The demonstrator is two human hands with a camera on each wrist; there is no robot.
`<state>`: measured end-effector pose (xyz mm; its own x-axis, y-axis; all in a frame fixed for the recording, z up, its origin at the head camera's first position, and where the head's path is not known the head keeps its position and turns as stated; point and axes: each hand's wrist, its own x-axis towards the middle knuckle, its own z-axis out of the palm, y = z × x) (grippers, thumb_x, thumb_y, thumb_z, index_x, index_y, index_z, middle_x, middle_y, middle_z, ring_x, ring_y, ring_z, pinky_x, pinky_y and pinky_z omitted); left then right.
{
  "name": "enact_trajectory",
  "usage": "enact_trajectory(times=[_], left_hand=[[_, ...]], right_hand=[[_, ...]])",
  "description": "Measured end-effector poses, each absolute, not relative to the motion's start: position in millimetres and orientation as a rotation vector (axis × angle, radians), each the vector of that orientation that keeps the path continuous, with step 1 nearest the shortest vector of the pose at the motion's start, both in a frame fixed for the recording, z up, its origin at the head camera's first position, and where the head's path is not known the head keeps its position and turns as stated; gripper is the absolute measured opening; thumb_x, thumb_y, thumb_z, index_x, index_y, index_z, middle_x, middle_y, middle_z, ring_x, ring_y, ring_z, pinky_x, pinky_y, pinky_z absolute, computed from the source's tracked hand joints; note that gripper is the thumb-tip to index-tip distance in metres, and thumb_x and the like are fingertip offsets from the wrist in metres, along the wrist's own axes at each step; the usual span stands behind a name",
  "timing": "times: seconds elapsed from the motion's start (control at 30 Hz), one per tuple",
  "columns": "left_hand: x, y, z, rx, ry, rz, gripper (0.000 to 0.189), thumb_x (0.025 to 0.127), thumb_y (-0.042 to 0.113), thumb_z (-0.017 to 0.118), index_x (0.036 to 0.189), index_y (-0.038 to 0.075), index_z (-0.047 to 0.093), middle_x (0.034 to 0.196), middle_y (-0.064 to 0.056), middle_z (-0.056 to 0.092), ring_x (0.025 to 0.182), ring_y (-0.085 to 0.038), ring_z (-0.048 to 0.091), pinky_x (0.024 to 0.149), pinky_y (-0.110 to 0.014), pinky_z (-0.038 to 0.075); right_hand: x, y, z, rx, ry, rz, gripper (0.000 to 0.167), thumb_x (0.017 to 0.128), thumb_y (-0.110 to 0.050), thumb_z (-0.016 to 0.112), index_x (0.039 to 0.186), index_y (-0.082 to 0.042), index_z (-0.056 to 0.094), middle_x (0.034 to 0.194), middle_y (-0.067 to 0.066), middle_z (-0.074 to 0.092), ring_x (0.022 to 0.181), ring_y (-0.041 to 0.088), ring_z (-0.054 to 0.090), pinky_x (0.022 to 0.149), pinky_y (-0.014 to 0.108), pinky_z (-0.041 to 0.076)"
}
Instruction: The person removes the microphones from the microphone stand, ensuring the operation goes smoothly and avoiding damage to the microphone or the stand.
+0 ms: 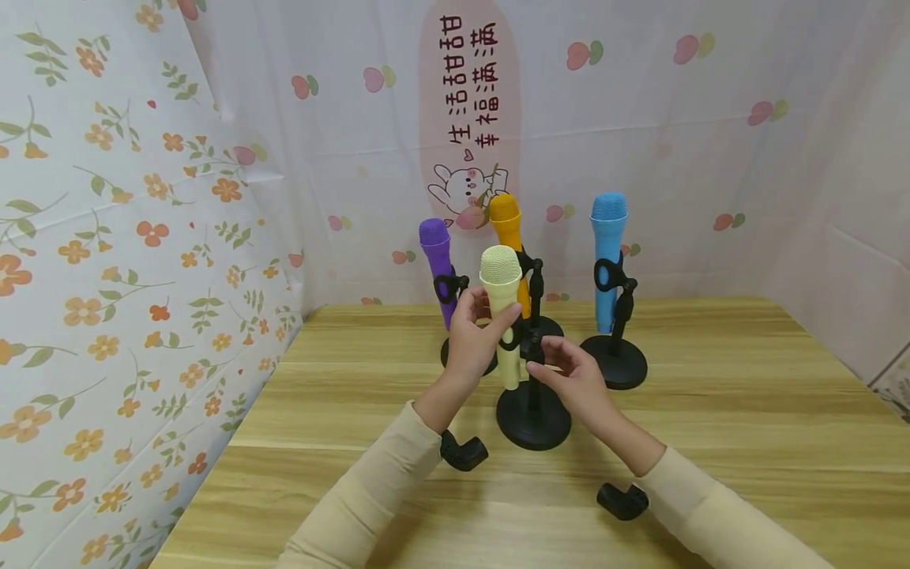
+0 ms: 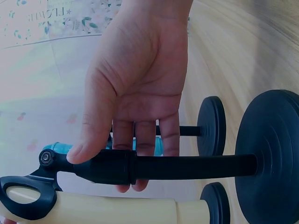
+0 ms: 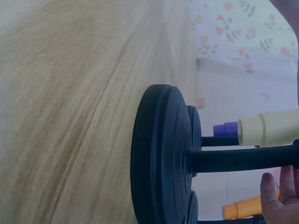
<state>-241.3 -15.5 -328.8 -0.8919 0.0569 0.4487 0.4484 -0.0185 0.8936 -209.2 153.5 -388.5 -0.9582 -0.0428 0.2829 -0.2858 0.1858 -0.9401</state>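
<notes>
The cream mic (image 1: pixel 500 292), pinched by the left hand (image 1: pixel 472 336) at eleven o'clock from the stand (image 1: pixel 534 399), could be twisted loose. The stand, pinched by the right hand (image 1: pixel 573 377), could be tipped by pulling.

A head-worn camera looks forward and down over the tabletop (image 1: pixel 746 419), while sideways-turned wrist cameras peer closely from opposite sides, left toward the blue microphone (image 1: pixel 607 237), right toward the purple microphone (image 1: pixel 438 254), both sharing the cream microphone (image 1: pixel 501 273) and its black stand (image 1: pixel 533 427).
</notes>
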Motion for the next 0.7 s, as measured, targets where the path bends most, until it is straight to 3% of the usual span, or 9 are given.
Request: enact_trajectory(times=[0.7], left_hand=[[-240.6, -12.9, -328.1, -0.486, -1.98, -1.963, 0.037, 0.089, 0.021, 0.073, 0.118, 0.004, 0.057, 0.106, -0.007, 0.06, 0.093, -0.021, 0.054, 0.075, -0.03, 0.046]], right_hand=[[-212.3, 149.6, -387.5, 0.307, -2.243, 1.842, 0.034, 0.09, -0.011, 0.071, 0.117, 0.004, 0.057, 0.1, 0.014, 0.053, 0.093, 0.021, 0.053, 0.077, 0.021, 0.052]])
